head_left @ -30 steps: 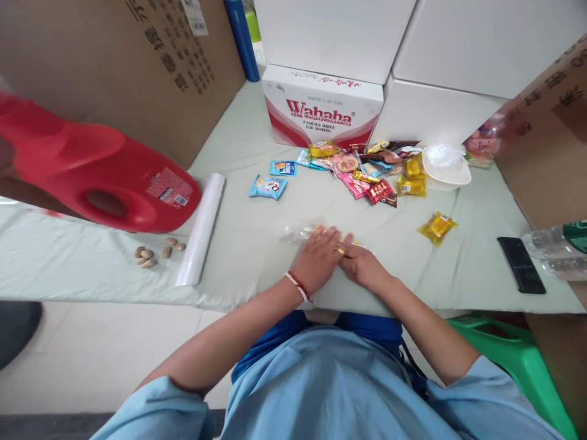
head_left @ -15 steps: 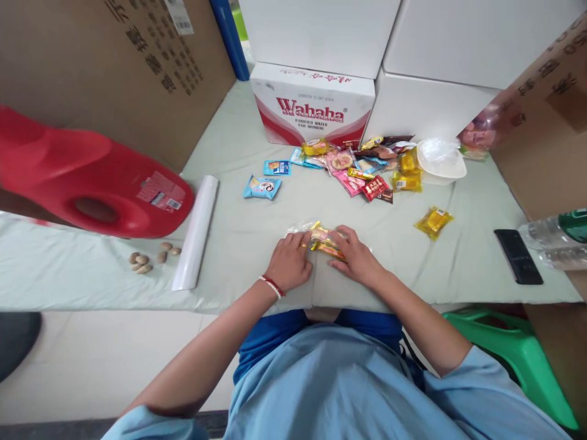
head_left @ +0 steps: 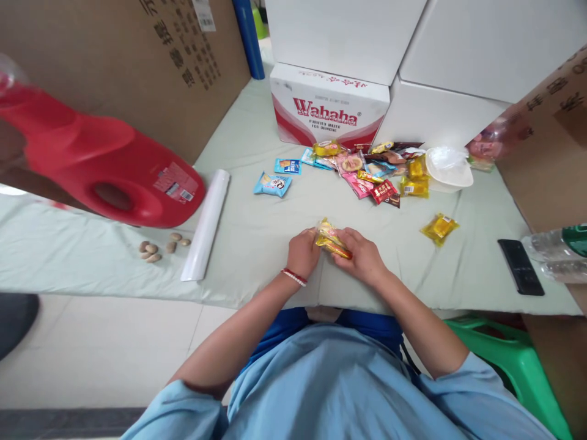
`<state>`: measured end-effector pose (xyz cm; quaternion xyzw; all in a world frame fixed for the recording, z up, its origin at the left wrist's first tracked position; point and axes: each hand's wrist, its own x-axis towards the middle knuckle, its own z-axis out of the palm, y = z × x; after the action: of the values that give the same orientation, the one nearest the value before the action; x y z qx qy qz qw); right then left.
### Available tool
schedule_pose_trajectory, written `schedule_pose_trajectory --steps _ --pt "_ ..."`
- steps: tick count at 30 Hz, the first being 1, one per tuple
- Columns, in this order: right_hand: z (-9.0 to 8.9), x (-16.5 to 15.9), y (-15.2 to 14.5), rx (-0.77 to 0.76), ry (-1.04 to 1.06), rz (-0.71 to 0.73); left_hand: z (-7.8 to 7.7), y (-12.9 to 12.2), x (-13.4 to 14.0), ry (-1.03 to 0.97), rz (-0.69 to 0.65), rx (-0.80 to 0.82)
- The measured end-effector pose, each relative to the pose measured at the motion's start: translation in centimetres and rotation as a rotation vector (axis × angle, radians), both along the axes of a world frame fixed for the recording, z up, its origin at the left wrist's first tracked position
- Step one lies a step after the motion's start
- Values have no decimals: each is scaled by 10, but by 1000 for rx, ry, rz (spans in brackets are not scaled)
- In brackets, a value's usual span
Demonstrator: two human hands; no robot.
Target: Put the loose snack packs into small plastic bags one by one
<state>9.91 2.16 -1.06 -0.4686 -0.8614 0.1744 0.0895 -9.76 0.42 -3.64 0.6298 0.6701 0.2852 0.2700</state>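
Near the table's front edge, a small bundle of yellow-wrapped snacks (head_left: 333,246) in clear plastic sits between my two hands. My left hand (head_left: 303,253), with a red and white bracelet at the wrist, is closed on the bundle's left side. My right hand (head_left: 361,255) grips its right side, the thumb below and the fingers curled over the top. Part of the plastic is hidden under the fingers. Beyond my hands, to the left, lies a blue snack packet (head_left: 272,184). A yellow packet (head_left: 439,229) rests alone to the right.
A pile of wrapped snacks (head_left: 362,168) lies before the Wahaha box (head_left: 328,110). Beside it stands a white bowl (head_left: 448,177). Leftward are a red jug (head_left: 137,171), a white roll (head_left: 206,226) and several brown nuts (head_left: 149,250). A phone (head_left: 520,267) and bottles (head_left: 557,244) are at right.
Both hands have drawn closer together and wrapped round the yellow snacks, gathering in the clear plastic that was spread out. The view has shifted slightly.
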Motion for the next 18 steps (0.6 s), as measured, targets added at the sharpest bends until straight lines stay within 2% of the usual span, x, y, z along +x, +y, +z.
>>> schedule_pose_trajectory --steps 2,6,8,9,11,14,15,16,18 --pt "-4 -3 -4 54 11 -20 0 -6 5 -254 16 2" --pt "-5 -8 -11 118 -59 3 11 -21 3 -1262 -41 -102" --pt "-5 -10 -14 129 -61 85 18 -26 -4 -1516 20 -242" --pt "-6 -11 -15 127 -48 131 21 -27 -7 -1540 76 -306" --pt "-9 -11 -17 108 14 215 24 -28 -10 -1458 184 -370" --pt "-12 -1 -20 62 258 302 20 -28 -6 -1335 242 -332" --pt "-13 5 -20 59 364 273 18 -28 -4 -1331 253 -316" --pt "-14 11 -21 68 464 185 16 -28 -3 -1335 266 -308" --pt "-18 22 -21 100 614 -154 14 -30 0 -1342 293 -316"
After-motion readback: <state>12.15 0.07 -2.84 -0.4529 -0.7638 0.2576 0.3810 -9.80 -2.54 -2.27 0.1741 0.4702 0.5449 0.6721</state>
